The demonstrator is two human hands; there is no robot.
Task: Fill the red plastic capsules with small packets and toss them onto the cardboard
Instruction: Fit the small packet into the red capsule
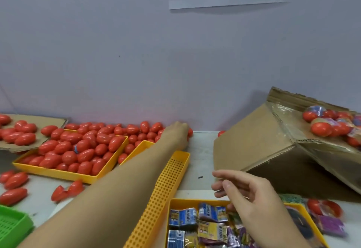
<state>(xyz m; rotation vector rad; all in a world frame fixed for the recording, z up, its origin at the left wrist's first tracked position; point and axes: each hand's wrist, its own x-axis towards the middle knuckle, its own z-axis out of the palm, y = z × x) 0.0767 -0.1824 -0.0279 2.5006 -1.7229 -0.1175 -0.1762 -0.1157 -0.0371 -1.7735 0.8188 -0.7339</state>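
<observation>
1. Your bare left arm stretches far forward across the view, forearm fully extended.
2. Your left hand (178, 132) is seen from behind the wrist, its fingers hidden, so their grip cannot be told.
3. Your right hand (252, 195) hovers near you, fingers loosely curled, thumb forward, holding nothing.

Capsules (78, 150) fill the left tray (58, 173); packets (195, 222) fill the near tray (172, 202).
</observation>
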